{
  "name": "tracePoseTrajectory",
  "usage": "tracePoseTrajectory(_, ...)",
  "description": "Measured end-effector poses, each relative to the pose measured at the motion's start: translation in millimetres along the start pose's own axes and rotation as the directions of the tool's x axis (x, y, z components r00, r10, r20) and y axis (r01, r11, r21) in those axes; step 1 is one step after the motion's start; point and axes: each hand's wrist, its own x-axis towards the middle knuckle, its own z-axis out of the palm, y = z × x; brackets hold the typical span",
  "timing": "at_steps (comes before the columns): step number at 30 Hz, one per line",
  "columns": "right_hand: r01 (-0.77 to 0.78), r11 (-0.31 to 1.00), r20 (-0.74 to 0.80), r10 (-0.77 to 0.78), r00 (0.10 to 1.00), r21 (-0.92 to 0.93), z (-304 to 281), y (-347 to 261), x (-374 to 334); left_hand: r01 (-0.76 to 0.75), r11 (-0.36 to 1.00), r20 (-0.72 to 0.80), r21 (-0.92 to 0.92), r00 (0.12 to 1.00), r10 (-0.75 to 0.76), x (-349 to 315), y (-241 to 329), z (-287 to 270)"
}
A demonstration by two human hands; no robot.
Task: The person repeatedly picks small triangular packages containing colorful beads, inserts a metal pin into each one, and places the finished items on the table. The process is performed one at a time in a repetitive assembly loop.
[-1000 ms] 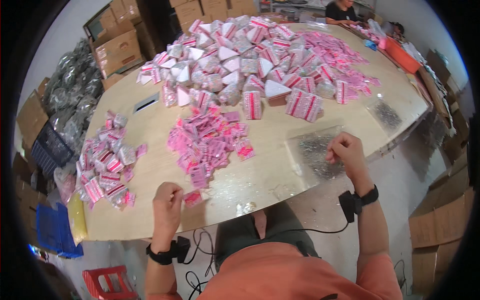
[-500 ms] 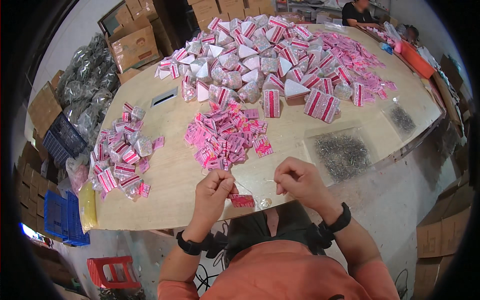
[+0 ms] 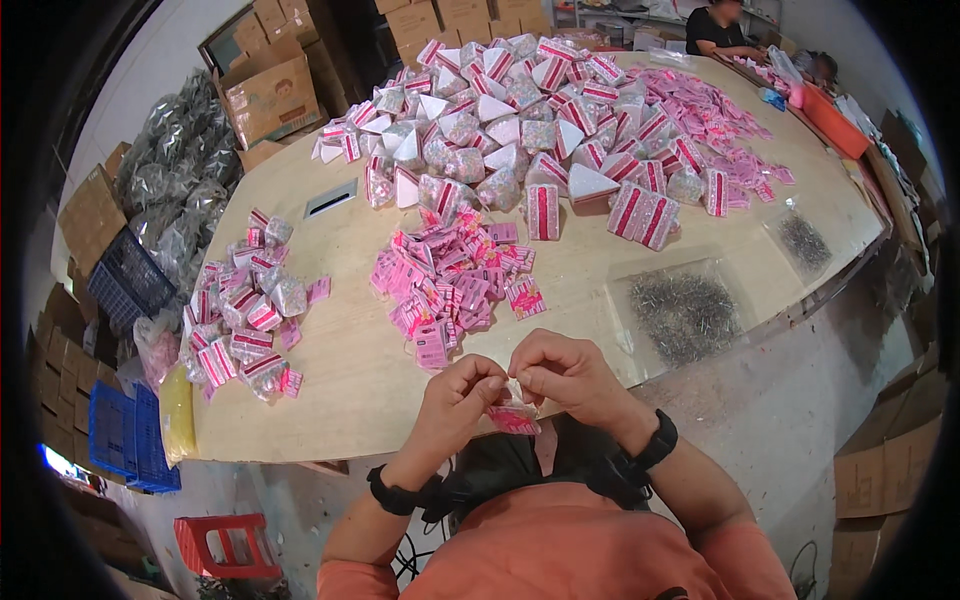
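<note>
At the table's near edge, my left hand [image 3: 462,402] pinches a pink printed card tag [image 3: 514,420] near its top, and the tag hangs below my fingers. Right beside it, my right hand [image 3: 562,375] is closed, with thumb and forefinger meeting at the tag's upper end. What those fingertips hold is too small and covered to make out. Just beyond my hands lies a heap of pink card tags [image 3: 455,280]. A pile of glittery cake-slice-shaped pieces with pink stripes [image 3: 500,130] fills the far side of the table.
At the left lies a smaller group of striped pieces with tags [image 3: 250,300], near a yellow plastic bag [image 3: 176,415]. Small metal pins [image 3: 685,315] lie in a clear tray at the right, with a smaller bag of pins [image 3: 803,240] beyond. A person [image 3: 722,30] sits at the far right.
My right hand has moved left to meet my left hand, which has shifted slightly right and down. The thin pin it showed and the small shiny piece on the table are now hidden.
</note>
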Motion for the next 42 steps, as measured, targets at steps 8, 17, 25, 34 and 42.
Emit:
tracePoseTrajectory(8, -0.013, 0.997, -0.028, 0.011, 1.0, -0.076, -0.1, -2.5, 0.5, -0.313, 0.895, -0.02, 0.317, 0.942, 0.336, -3.7, 15.6, -0.5)
tracePoseTrajectory(17, -0.036, 0.991, -0.134, 0.018, 0.991, -0.133, 3.0, -3.9, 2.2, -0.3, 0.92, -0.047, 0.252, 0.946, 0.321, -3.7, 14.0, -0.7)
tracePoseTrajectory(25, -0.044, 0.981, -0.135, 0.018, 0.991, -0.187, 5.1, 2.2, 3.2, -0.327, 0.757, -0.042, 0.566, 0.905, 0.423, -3.5, 14.4, 6.4)
tracePoseTrajectory(34, 0.052, 0.99, -0.069, -0.061, 0.996, -0.128, -1.3, 12.4, 5.2, -0.24, 0.824, -0.138, 0.514, 0.924, 0.356, -3.3, 17.2, 8.4)
tracePoseTrajectory(42, -0.265, 0.902, -0.025, 0.29, 0.957, 0.341, 16.8, 5.8, -2.9, -0.247, 0.867, -0.055, 0.432, 0.953, 0.299, -4.4, 17.9, 4.3)
